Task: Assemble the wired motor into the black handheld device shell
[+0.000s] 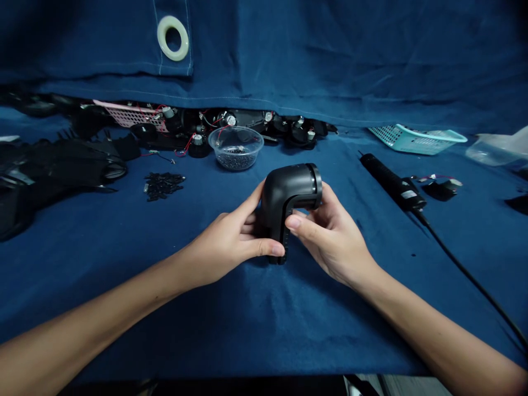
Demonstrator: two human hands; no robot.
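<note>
Between my two hands is a black, bent plastic housing point(289, 184) with a round end facing right and a downward handle part. My left hand point(243, 236) is closed around its left side, with the thumb across the lower handle. From the right, my right hand point(330, 231) grips the inner side of the handle, thumb pressed on its edge; some of its fingers are hidden behind the housing. A seam runs along the handle's right side. The housing is held upright above the blue cloth point(231, 324).
Farther back stand a clear bowl point(236, 148) of small dark screws and a pile of small black parts point(164, 186). An electric screwdriver point(391, 181) with a cable lies right, near a turquoise basket point(418, 138). Black housings point(61, 165) lie left; a pink basket point(132, 116) sits behind.
</note>
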